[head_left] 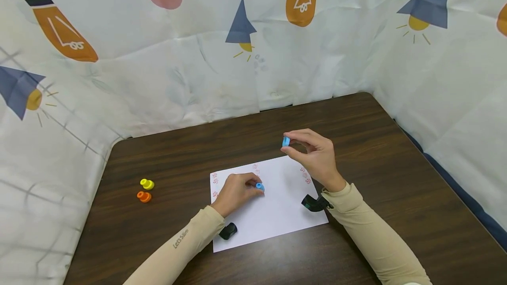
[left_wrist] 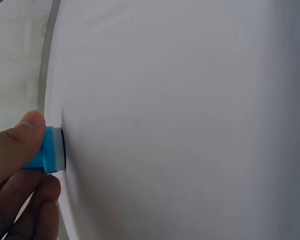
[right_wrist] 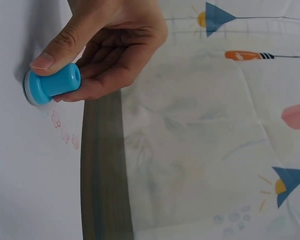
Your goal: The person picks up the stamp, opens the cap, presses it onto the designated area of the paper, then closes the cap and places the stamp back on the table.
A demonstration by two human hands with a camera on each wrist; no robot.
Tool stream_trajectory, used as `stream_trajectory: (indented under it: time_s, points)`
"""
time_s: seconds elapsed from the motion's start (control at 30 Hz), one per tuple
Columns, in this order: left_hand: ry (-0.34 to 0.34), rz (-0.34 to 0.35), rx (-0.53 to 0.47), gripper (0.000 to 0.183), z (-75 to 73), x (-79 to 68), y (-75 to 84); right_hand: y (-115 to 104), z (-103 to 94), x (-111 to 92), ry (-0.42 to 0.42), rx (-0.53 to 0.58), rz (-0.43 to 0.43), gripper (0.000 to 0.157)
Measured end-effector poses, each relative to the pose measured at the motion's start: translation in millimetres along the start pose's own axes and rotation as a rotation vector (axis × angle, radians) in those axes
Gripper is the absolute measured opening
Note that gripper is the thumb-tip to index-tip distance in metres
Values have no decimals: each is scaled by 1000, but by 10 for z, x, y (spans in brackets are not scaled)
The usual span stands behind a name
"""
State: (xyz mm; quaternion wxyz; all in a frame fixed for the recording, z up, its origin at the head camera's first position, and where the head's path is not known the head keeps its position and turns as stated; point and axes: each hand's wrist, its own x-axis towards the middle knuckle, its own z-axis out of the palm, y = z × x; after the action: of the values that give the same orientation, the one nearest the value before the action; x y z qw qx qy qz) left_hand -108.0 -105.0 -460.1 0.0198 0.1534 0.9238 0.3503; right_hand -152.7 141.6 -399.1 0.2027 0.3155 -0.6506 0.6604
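Note:
Between the thumb and fingers of my left hand [head_left: 236, 191] is a blue toy stamp [head_left: 259, 186], held low over the white paper [head_left: 253, 223]. The left wrist view shows the stamp's pale base [left_wrist: 60, 150] facing the sheet, right at its surface. The same left hand [right_wrist: 122, 55] appears in the right wrist view, thumb on the stamp [right_wrist: 55, 84], near red flower prints [right_wrist: 56, 119]. My right hand [head_left: 317, 155], seen in the head view alone, is raised over the paper's far right corner. It pinches a small blue cap [head_left: 285, 141] between thumb and index finger.
A yellow stamp [head_left: 147, 184] and an orange stamp [head_left: 144, 196] stand on the dark wooden table [head_left: 178, 157], left of the paper. Red flower prints [head_left: 304, 174] line the sheet's right side, others its left and far edges. Patterned curtains [head_left: 317, 56] hang around the table.

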Motion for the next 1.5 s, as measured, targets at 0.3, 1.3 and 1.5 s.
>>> stream_trajectory:
  time_s: [0.3, 1.3, 1.5]
  points:
    - [-32, 2, 18, 17, -20, 7, 16, 16, -1, 1, 7, 5, 0, 38]
    - [7, 63, 111, 19, 10, -8, 34, 56, -1, -9, -9, -23, 30, 37]
    - [-2, 45, 96, 20, 9, -9, 42, 48, 8, -9, -12, -26, 38, 36]
